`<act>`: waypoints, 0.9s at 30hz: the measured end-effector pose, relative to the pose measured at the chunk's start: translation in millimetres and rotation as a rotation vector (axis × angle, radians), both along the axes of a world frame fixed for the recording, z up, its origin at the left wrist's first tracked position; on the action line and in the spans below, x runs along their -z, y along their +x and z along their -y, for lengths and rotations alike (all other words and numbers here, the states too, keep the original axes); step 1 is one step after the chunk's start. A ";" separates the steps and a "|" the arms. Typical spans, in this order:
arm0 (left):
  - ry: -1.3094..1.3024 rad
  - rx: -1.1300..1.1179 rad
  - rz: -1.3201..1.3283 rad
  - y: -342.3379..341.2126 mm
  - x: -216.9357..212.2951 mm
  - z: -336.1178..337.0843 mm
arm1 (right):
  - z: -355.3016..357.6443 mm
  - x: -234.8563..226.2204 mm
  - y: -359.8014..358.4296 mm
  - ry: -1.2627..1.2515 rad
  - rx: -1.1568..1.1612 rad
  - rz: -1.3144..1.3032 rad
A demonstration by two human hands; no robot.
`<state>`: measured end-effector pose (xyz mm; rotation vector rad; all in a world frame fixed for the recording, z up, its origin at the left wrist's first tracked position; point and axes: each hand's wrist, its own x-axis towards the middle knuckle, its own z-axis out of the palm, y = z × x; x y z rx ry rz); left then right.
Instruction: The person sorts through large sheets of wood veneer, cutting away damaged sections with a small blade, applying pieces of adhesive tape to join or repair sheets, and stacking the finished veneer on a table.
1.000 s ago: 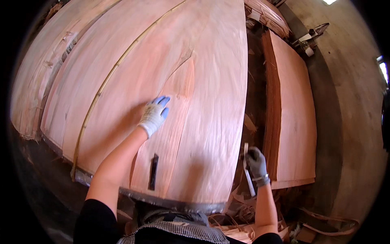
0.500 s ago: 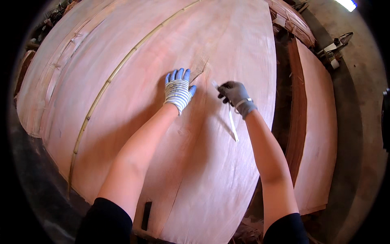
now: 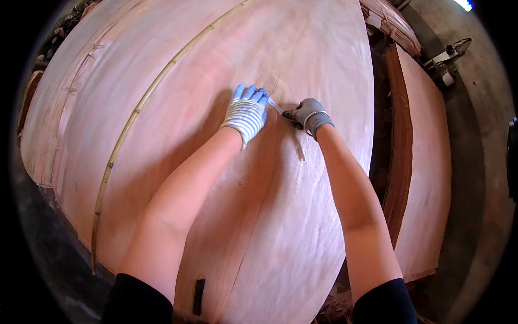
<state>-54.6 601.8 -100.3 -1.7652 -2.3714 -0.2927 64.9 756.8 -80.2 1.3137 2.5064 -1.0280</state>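
Thin blade tool (image 3: 276,106), pale and slender, lying against the top veneer sheet (image 3: 302,232) in the narrow gap between the two gloved hands. Its long axis runs diagonally: the free end points up and to the left, toward the blue fingertips of the left hand, and the other end disappears into the right hand. How long the tool is inside the glove cannot be told.

Right hand (image 3: 306,114), in a dark grey glove, curled closed around the lower end of the tool, knuckles up, resting on the sheet just right of the tool's tip.

Left hand (image 3: 247,112), in a white striped glove with blue fingertips, laid flat and open on the veneer, fingers together and pointing up; it grips nothing, and its fingertips lie just beside the tool's free end.

A seam (image 3: 253,216) between two overlapping reddish veneer pieces runs from the hands down toward the near edge. A narrow pale strip (image 3: 135,116) crosses the stack to the left in a long curve. A second veneer stack (image 3: 426,178) lies to the right, across a dark gap. A small dark object (image 3: 198,296) sits at the near edge.
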 end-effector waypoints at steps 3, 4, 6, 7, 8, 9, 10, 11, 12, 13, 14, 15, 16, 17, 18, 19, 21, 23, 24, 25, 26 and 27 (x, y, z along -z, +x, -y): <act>-0.083 0.165 0.091 28.3 -2.8 -15.2 | 8.4 -9.9 0.7 0.111 -0.018 0.081; 0.185 0.214 0.173 28.0 22.3 -7.2 | 12.5 -12.7 1.4 0.093 -0.018 0.076; 0.235 0.233 0.159 33.6 21.1 -3.6 | 10.9 -6.0 10.9 0.160 -0.084 0.076; 0.255 0.226 0.155 35.2 22.0 3.1 | 18.0 -8.8 16.7 0.331 -0.213 0.098; 0.171 0.231 0.093 35.5 18.3 4.1 | 21.4 -12.0 24.3 0.503 -0.338 0.120; 0.087 0.234 0.031 32.3 12.0 -1.8 | 12.2 -13.9 33.1 0.697 -0.246 0.060; -0.007 0.243 -0.019 32.2 6.9 -6.2 | 0.4 -17.0 48.6 0.827 -0.143 -0.057; -0.134 0.275 0.071 35.9 -9.1 -16.3 | -21.2 -18.9 63.4 0.788 -0.075 0.019; -0.274 0.284 0.162 32.5 -24.2 -15.1 | -20.5 -24.8 72.6 0.614 -0.058 -0.091; -0.126 0.247 0.197 24.7 -25.1 6.5 | 11.9 -52.3 75.8 0.170 0.092 -0.277; 0.038 0.233 0.224 22.7 -25.0 28.6 | 31.5 -63.5 89.8 0.072 0.119 -0.369; 0.125 0.115 0.192 19.0 -16.8 67.3 | 61.5 -71.7 100.7 -0.048 0.107 -0.333; 0.147 0.015 0.145 23.0 -11.1 113.6 | 92.6 -76.6 116.3 -0.164 0.094 -0.302; 0.182 -0.057 0.098 40.2 -11.4 151.9 | 115.5 -75.4 141.7 -0.260 0.065 -0.257; 0.131 -0.052 0.109 67.3 -14.9 178.2 | 136.5 -72.8 175.8 -0.348 0.060 -0.206; 0.087 -0.049 0.105 93.3 -22.0 205.0 | 161.6 -68.3 203.8 -0.455 0.126 -0.186; 0.023 -0.063 0.202 137.0 -22.6 254.3 | 207.1 -67.9 240.3 -0.564 0.221 -0.161; 0.016 -0.085 0.238 165.1 -25.4 284.2 | 234.9 -66.0 275.8 -0.518 0.371 -0.139; 0.015 -0.097 0.226 175.7 -26.2 297.9 | 241.1 -60.6 298.8 -0.472 0.464 -0.126; 0.005 -0.093 0.227 183.1 -25.0 306.0 | 241.0 -51.5 322.7 -0.476 0.550 -0.158; 0.006 -0.074 0.232 181.4 -23.5 304.1 | 230.5 -29.6 344.2 -0.458 0.594 -0.224; -0.009 -0.062 0.236 187.9 -23.3 309.8 | 237.9 -26.8 345.1 -0.419 0.573 -0.190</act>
